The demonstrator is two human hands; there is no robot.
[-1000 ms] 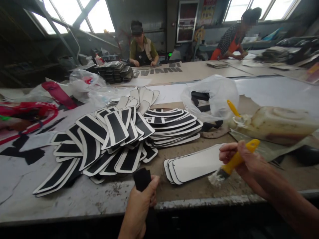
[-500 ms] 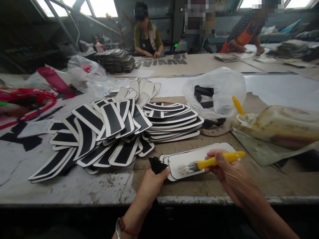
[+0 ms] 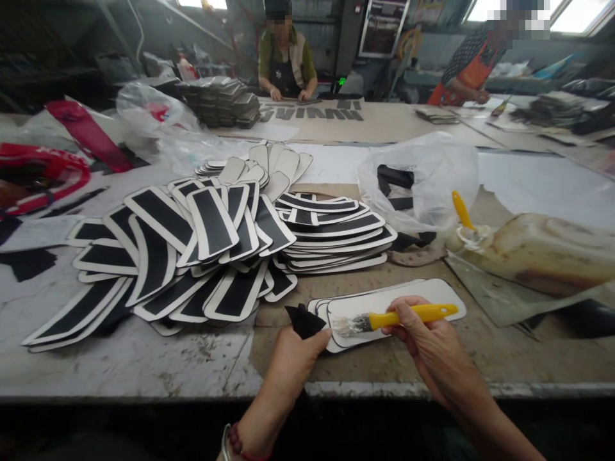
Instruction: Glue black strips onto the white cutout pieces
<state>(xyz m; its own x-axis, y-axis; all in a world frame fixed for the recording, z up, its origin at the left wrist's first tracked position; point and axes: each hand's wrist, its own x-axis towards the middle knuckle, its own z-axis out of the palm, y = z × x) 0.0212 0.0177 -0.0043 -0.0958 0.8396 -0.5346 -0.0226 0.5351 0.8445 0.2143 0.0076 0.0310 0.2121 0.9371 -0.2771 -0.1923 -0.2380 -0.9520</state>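
We lose one end of the plastic container (image 3: 552, 253) past the right edge — and part of the brush handle (image 3: 437, 312) behind the right hand (image 3: 430, 339).

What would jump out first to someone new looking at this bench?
Likely the heap of black-and-white panels sprawling across the left and middle of the table. Then the yellow-handled brush in the right hand, its bristles at the left end of the plain white pieces.

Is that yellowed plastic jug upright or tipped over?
On its side: the jug lies lengthwise, its whitish mouth toward the left, a yellow handle sticking up there.
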